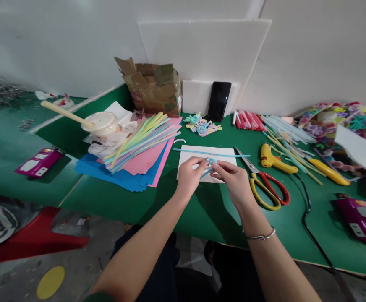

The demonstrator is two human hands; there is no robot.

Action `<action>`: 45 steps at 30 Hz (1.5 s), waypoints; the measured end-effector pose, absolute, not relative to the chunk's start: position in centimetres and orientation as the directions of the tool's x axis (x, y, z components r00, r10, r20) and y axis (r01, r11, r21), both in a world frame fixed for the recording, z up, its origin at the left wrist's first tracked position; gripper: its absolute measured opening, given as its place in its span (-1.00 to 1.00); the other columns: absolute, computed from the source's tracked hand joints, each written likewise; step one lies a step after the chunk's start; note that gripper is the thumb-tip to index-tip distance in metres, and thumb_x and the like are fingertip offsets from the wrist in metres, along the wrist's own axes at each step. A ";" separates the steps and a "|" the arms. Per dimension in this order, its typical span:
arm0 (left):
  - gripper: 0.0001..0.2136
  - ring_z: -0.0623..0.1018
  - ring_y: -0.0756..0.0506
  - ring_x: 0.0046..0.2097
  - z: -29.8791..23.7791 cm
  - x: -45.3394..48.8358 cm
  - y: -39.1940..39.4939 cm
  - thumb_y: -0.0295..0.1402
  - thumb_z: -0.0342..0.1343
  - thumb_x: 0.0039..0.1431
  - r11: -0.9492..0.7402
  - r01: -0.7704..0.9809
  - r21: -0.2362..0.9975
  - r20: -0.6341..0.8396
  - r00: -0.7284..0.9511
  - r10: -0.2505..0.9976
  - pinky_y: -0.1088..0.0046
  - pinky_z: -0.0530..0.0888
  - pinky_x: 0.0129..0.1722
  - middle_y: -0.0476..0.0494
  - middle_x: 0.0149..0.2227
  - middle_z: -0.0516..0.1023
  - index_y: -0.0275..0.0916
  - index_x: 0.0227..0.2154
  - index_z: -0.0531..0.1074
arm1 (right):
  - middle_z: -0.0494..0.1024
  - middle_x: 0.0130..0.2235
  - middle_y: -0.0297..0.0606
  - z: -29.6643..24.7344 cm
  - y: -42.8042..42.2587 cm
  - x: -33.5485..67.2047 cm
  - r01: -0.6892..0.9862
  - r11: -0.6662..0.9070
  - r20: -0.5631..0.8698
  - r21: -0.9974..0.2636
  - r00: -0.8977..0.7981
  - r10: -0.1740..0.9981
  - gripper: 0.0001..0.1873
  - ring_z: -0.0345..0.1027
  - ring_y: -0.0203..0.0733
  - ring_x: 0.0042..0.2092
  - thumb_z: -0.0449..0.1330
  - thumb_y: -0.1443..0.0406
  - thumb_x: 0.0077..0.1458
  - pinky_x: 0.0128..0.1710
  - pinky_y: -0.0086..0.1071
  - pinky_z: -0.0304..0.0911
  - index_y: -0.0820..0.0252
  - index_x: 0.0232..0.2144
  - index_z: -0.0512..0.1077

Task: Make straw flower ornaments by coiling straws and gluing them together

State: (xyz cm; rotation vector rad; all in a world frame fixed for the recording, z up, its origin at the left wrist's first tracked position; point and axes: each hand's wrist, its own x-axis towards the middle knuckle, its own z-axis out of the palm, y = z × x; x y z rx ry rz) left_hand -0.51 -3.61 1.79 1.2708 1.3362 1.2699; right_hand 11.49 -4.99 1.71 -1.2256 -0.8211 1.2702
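My left hand (186,175) pinches a light blue pipe cleaner (213,161) that is curled into a small coil. From the other side, the thumb and fingers of my right hand (234,179) grip the same piece, and a straight end of it slants down between the hands. Fingertips hide part of the coil. Beneath lies a white sheet (184,157), with a straight blue pipe cleaner (213,152) across its far part. Large scissors (266,184) with yellow and red handles rest partly open beside my right hand.
A yellow glue gun (274,159), its black cord (307,205), and a yellow cutter (329,172) lie right. Pipe cleaners (145,140) cover coloured sheets (120,178) left, near a lidded cup (101,123). Behind are curled shapes (202,125), a phone (219,100) and a cardboard box (154,90).
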 end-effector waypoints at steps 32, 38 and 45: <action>-0.85 0.50 -0.12 -0.19 1.3 0.2 -4.1 -0.43 0.08 0.07 -0.164 0.293 0.942 0.210 -0.132 0.969 0.39 0.34 -0.15 -0.07 -0.31 0.57 -0.12 -0.39 0.55 | 0.50 -0.49 -0.37 1.5 -4.9 11.2 -0.279 -0.006 -0.105 -0.960 0.339 0.935 -0.70 0.41 -0.29 -0.41 0.36 0.15 -0.30 -0.45 -0.37 0.42 0.20 -0.48 0.48; -0.87 0.54 -0.10 -0.23 1.8 0.0 -4.2 -0.35 0.07 0.08 -0.105 0.155 0.982 0.135 -0.191 0.972 0.44 0.40 -0.20 -0.08 -0.32 0.60 -0.20 -0.43 0.53 | 0.49 -0.52 -0.38 1.1 -5.1 10.8 -0.238 0.003 -0.077 -0.971 0.323 0.943 -0.73 0.39 -0.31 -0.44 0.35 0.16 -0.26 -0.44 -0.36 0.44 0.21 -0.49 0.49; -0.86 0.55 -0.06 -0.24 1.9 -0.6 -3.8 -0.44 0.06 0.08 -0.165 0.204 0.965 0.193 -0.129 0.973 0.49 0.43 -0.21 -0.07 -0.29 0.60 -0.21 -0.40 0.53 | 0.52 -0.48 -0.33 0.8 -4.9 11.1 -0.191 -0.014 -0.069 -0.982 0.284 0.956 -0.69 0.38 -0.31 -0.48 0.36 0.15 -0.30 -0.40 -0.31 0.45 0.26 -0.50 0.51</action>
